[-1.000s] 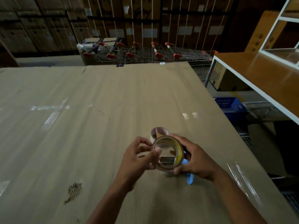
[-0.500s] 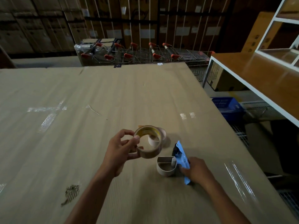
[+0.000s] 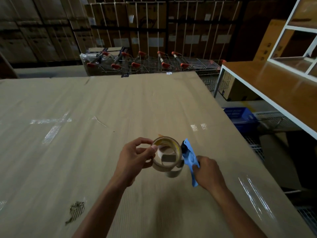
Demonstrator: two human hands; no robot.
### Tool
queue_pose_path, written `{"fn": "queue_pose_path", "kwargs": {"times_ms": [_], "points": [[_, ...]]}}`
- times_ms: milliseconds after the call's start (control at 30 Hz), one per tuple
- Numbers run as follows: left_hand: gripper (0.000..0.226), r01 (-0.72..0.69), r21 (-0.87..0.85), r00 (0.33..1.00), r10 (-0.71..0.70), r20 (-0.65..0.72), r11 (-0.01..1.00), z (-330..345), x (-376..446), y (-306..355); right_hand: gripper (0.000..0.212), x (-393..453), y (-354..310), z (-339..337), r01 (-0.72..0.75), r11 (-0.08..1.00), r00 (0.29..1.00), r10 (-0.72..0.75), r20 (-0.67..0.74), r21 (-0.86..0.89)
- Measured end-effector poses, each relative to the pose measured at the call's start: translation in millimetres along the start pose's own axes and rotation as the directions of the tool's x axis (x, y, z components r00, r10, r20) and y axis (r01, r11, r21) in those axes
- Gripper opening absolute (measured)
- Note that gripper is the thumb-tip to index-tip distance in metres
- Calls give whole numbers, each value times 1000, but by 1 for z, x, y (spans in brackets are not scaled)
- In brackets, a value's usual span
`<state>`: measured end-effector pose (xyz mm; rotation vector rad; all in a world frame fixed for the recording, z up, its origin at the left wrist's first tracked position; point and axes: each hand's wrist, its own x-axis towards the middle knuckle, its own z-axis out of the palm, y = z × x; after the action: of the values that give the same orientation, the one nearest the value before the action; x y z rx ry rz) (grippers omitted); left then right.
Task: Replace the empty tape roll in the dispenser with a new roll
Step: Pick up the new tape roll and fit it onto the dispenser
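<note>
Head view shows my left hand (image 3: 135, 156) with curled fingers, pinching the rim of the new tape roll (image 3: 167, 154) between thumb and the other fingers. My right hand (image 3: 206, 171) is closed around the handle of the blue dispenser (image 3: 189, 158), which lies just right of the roll and touches the cardboard-covered worktop (image 3: 120, 103). The roll is held above the dispenser's hub; I cannot tell if it already sits on it. Through the hole of the roll a pale core is seen, maybe the empty one, but it is blurred. Behind the worktop stand shopping carts (image 3: 154, 63) with orange handles, and at the right a wooden shelf (image 3: 274, 81) and a blue crate (image 3: 239, 114).
</note>
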<state>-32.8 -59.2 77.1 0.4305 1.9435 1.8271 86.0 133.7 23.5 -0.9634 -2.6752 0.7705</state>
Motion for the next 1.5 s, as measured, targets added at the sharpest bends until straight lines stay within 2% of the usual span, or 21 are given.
{"fn": "queue_pose_path", "kwargs": {"times_ms": [267,500,633,733,900,933,1000,1100,1167,1233,1267,1300,1367,1433,1500], "points": [[9,-38,4,994,38,-99,999,10,7,5,11,-3,-26,-16,47,999,998,-47,-46,-2],[7,-81,25,986,84,-145,996,22,0,8,11,-4,-37,-22,66,998,993,-66,-100,-3],[3,-110,-2,965,106,-240,994,27,-5,3,10,-6,-38,-23,84,996,986,-79,-145,26],[4,-125,3,942,120,-312,992,30,-6,-4,20,-8,-41,-21,102,993,979,-90,-185,55],[12,-148,-86,938,112,-329,985,34,-9,-11,27,-8,-43,-20,125,987,968,-99,-231,102],[18,-144,-113,944,102,-313,983,34,-9,-11,28,-8,-43,-21,127,986,965,-97,-244,111],[43,-77,-232,973,23,-228,970,35,-9,-12,28,-7,-41,-20,130,979,957,-82,-278,160],[89,117,-385,993,-102,61,915,37,-10,-21,24,-11,-42,-14,167,954,943,-80,-323,251],[106,202,-543,940,-6,341,815,38,-12,-31,23,-15,-45,-10,208,926,938,-97,-333,316],[116,351,-715,831,150,535,605,35,-11,-38,18,-14,-43,-10,239,887,941,-112,-319,394],[116,412,-733,778,209,593,542,33,-9,-40,15,-13,-40,-10,258,863,945,-131,-300,434],[112,424,-720,739,249,626,549,32,-7,-41,15,-11,-38,-12,282,836,946,-161,-281,471],[97,371,-664,712,261,652,649,32,-7,-39,21,-12,-37,-15,330,789,941,-228,-252,518],[83,306,-622,748,222,626,721,34,-8,-32,26,-13,-36,-15,342,789,939,-264,-222,511],[76,239,-613,814,189,549,753,37,-9,-30,15,-10,-36,-17,283,825,959,-262,-112,490]]}}
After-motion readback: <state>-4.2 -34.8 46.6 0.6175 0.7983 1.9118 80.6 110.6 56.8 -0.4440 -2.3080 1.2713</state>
